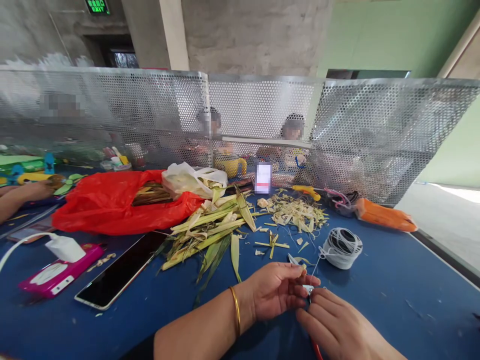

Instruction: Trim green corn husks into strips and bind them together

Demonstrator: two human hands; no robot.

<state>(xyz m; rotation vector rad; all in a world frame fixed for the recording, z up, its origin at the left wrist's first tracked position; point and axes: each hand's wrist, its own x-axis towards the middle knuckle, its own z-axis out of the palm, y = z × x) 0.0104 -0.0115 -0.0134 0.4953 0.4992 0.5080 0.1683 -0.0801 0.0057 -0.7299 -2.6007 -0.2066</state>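
Note:
My left hand (276, 290), with a gold bracelet on the wrist, is closed, thumb and fingertips pinching a small pale piece of husk (303, 269). White string runs from the spool of string (344, 252) down to my fingers. My right hand (333, 320) is closed round scissors (308, 289); their metal pivot area shows between my two hands and a bit of red handle below. Fingers cover most of them. Just beyond lies a small cross-shaped figure of husk strips (272, 244) on the blue table.
Long corn husks (210, 235) lie left of centre, beside a red plastic bag (112, 205). Husk scraps (296, 212) are heaped behind the cross. A black phone (123, 270), a pink power bank (62, 270) and an orange packet (386, 215) rest around. A perforated metal screen (262, 105) stands behind; another person's arm (26, 197) reaches in at left.

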